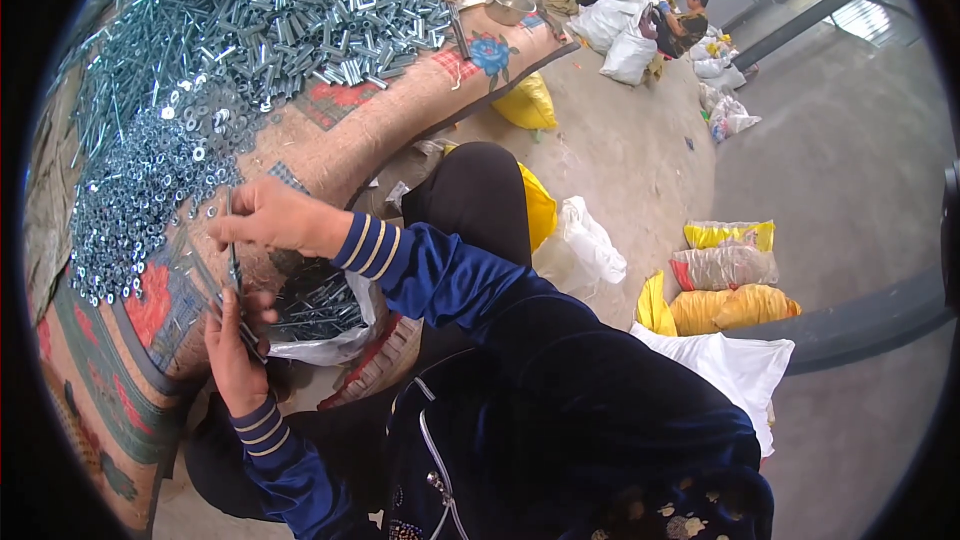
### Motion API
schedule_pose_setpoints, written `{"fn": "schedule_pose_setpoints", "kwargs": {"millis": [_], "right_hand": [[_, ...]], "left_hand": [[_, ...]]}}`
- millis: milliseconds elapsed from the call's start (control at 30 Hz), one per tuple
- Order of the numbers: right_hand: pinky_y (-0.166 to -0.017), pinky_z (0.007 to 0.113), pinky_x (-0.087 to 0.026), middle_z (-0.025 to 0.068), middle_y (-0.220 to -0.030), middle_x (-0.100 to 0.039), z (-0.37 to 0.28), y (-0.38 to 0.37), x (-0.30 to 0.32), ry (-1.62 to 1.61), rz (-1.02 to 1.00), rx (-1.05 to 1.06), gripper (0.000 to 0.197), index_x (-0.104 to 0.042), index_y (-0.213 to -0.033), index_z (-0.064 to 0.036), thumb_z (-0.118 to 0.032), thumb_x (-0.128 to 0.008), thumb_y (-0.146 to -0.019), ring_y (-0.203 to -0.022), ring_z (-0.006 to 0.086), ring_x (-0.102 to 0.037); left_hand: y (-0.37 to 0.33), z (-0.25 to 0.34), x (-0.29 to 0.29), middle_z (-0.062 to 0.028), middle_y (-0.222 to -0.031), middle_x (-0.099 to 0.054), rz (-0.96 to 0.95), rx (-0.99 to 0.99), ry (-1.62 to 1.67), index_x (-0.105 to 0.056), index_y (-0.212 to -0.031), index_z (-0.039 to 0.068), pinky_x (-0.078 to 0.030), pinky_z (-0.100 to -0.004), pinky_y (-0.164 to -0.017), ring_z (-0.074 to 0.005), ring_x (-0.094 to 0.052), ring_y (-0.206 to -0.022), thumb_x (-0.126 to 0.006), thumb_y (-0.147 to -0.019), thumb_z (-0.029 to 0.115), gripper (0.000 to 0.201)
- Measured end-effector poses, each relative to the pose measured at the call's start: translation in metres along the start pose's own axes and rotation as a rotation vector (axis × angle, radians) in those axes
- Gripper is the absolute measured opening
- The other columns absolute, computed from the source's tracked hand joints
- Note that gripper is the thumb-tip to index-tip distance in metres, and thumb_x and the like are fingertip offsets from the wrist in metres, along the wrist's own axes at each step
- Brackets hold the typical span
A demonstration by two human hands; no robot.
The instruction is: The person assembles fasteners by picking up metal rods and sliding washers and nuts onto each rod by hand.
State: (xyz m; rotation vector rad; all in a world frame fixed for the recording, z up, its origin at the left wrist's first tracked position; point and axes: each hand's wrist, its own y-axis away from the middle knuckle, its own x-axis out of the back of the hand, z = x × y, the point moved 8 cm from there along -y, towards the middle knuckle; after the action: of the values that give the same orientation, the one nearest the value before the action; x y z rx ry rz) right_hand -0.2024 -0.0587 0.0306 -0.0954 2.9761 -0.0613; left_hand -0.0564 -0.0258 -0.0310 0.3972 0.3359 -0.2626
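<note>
My left hand (236,352) is closed around a few thin dark metal bolts (235,270), held upright at the edge of the carpet-covered work surface. Just above it, my right hand (285,217) pinches the upper end of one bolt between thumb and fingers. Whether a nut or washer sits in that pinch is too small to tell. Beside both hands spreads a heap of small nuts (120,210), with flat washers (215,118) behind it. Metal sleeves (340,10) and long thin rods (120,60) are piled farther back. Below my hands, an open white bag (350,340) contains several dark bolts.
A metal bowl (510,3) stands at the surface's far end. Yellow sack (527,102) lies beside the carpet's edge. Filled sacks (735,310) and a white sack (715,370) lie on the floor to my right. Another person (688,22) sits among white sacks at the back.
</note>
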Motion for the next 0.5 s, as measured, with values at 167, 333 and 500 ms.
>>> {"fn": "schedule_pose_setpoints", "kwargs": {"millis": [167,333,500], "right_hand": [[-0.043,0.018,-0.031,-0.0036,-0.066,-0.057,-0.008,0.003,0.003,-0.095,-0.119,-0.050,0.026,-0.067,-0.084,-0.0008,-0.025,-0.062,-0.089,-0.050,0.0019,-0.042],[-0.047,0.020,-0.038,-0.0014,-0.069,-0.062,-0.012,0.007,0.000,0.022,-0.152,0.076,0.023,-0.069,-0.087,-0.0002,-0.022,-0.067,-0.082,-0.054,0.0062,-0.050],[-0.055,0.029,-0.046,0.0043,-0.064,-0.065,-0.012,0.007,0.013,0.684,0.017,-0.012,0.029,-0.069,-0.078,0.0021,-0.026,-0.074,-0.073,-0.060,0.0133,-0.059]], "left_hand": [[0.002,-0.010,-0.008,0.0011,-0.054,-0.049,-0.346,0.106,0.034,-0.058,-0.100,0.006,-0.022,-0.0183,-0.033,-0.0057,-0.039,-0.037,-0.053,-0.095,0.026,0.022],[0.000,-0.011,-0.005,0.0014,-0.054,-0.049,-0.272,0.097,0.052,-0.058,-0.097,0.006,-0.023,-0.0177,-0.034,-0.0053,-0.038,-0.037,-0.056,-0.093,0.024,0.019],[0.003,-0.003,0.006,0.0002,-0.058,-0.054,-0.009,-0.013,-0.130,-0.059,-0.100,0.004,-0.025,-0.0166,-0.037,-0.0051,-0.042,-0.039,-0.058,-0.092,0.024,0.021]]}}
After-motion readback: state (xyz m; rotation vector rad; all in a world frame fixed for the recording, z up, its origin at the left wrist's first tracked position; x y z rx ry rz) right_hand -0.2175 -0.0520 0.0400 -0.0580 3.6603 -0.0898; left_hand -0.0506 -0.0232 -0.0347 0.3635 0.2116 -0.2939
